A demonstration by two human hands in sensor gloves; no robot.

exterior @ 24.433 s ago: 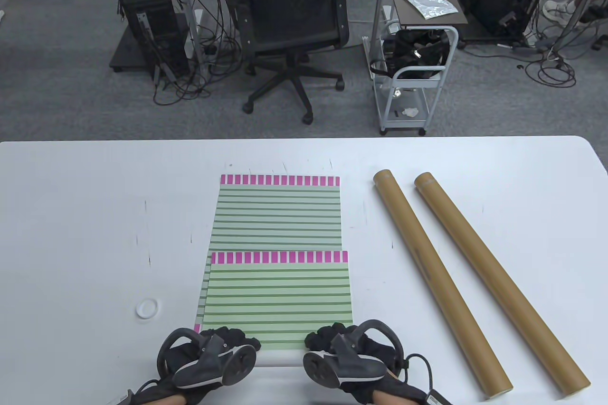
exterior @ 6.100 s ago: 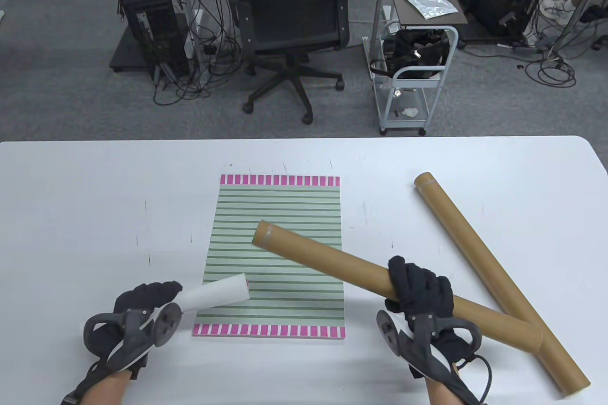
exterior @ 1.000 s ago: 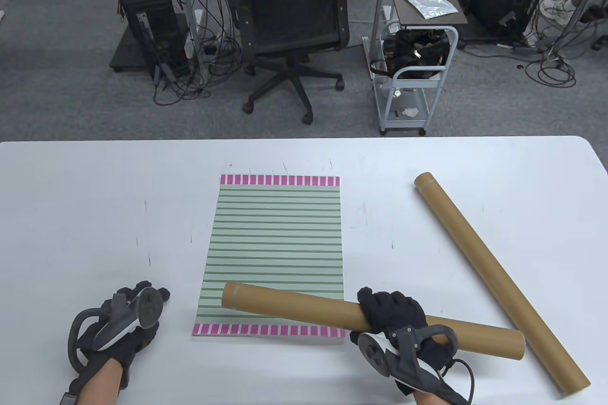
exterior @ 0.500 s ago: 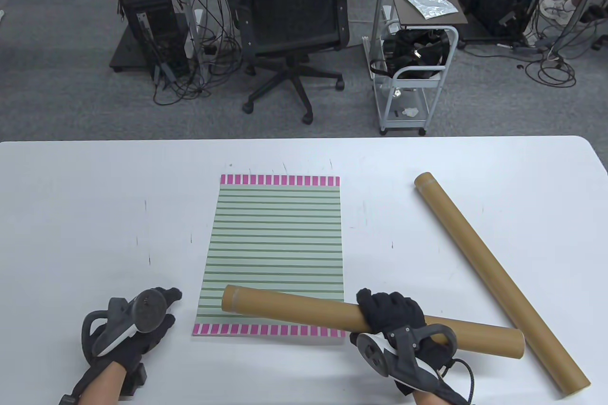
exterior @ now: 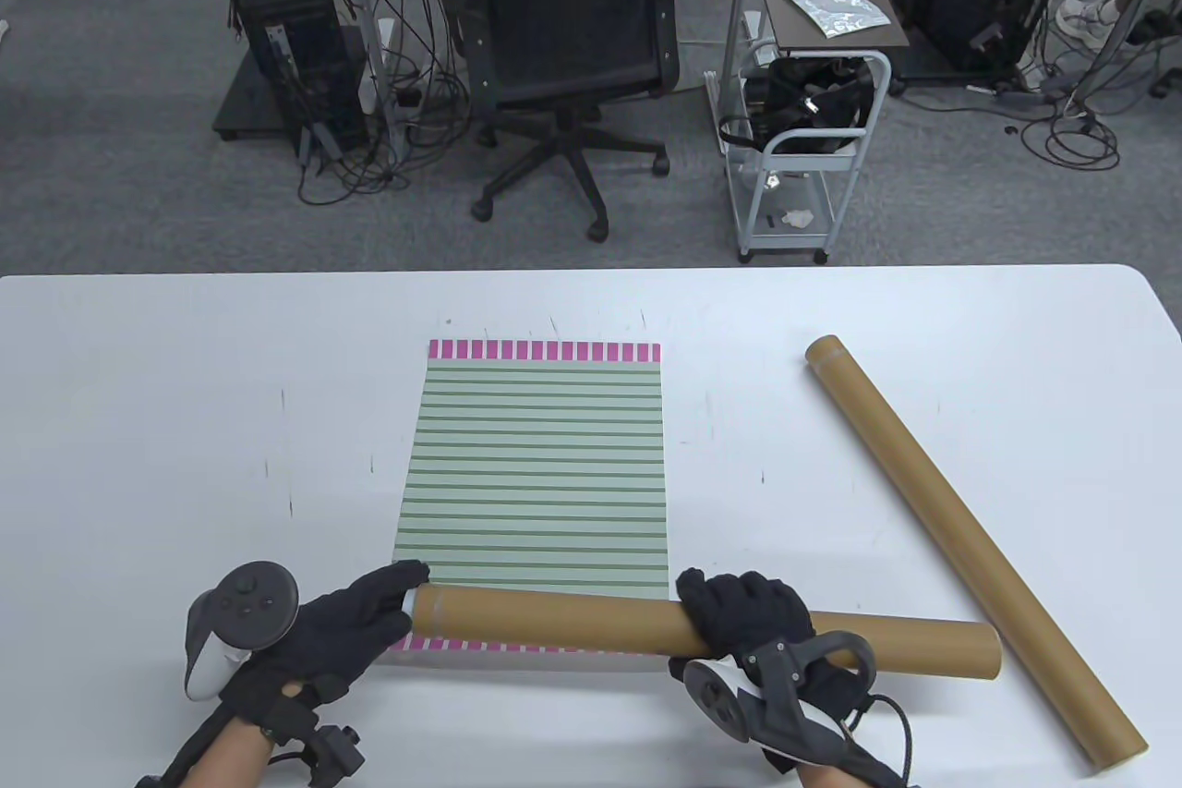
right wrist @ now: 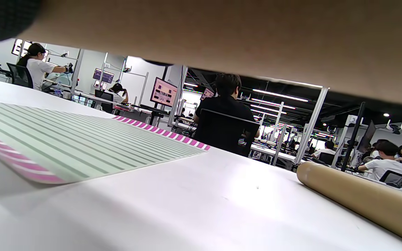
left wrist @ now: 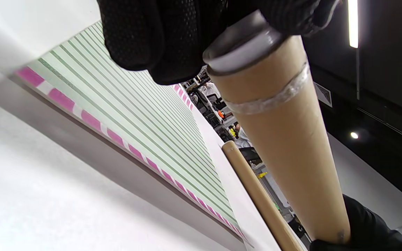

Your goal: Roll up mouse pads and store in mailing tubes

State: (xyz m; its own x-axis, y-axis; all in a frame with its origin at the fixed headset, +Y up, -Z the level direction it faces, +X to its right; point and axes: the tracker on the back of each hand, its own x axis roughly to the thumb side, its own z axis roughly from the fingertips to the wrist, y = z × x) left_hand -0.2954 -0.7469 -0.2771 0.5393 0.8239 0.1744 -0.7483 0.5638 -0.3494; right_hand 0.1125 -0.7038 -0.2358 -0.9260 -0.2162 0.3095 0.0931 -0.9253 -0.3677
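Note:
My right hand (exterior: 739,614) grips a brown mailing tube (exterior: 572,624) near its middle and holds it level over the near edge of the mouse pad. My left hand (exterior: 406,594) pinches a white cap (left wrist: 243,52) against the tube's left end (left wrist: 284,146). The green striped mouse pad (exterior: 536,465) with pink end bands lies flat mid-table. A second brown tube (exterior: 970,548) lies slanted on the right, untouched. From the right wrist, the held tube (right wrist: 222,31) fills the top, with the pad (right wrist: 65,139) and second tube (right wrist: 361,198) below. What is inside the held tube is hidden.
The white table (exterior: 138,418) ends at a far edge with a rounded right corner. Beyond it stand an office chair (exterior: 572,40) and a small cart (exterior: 803,151). People sit at desks in the background of the right wrist view.
My left hand has moved right to the tube's left end and now holds the white cap there. The right hand has shifted the tube slightly left and nearer.

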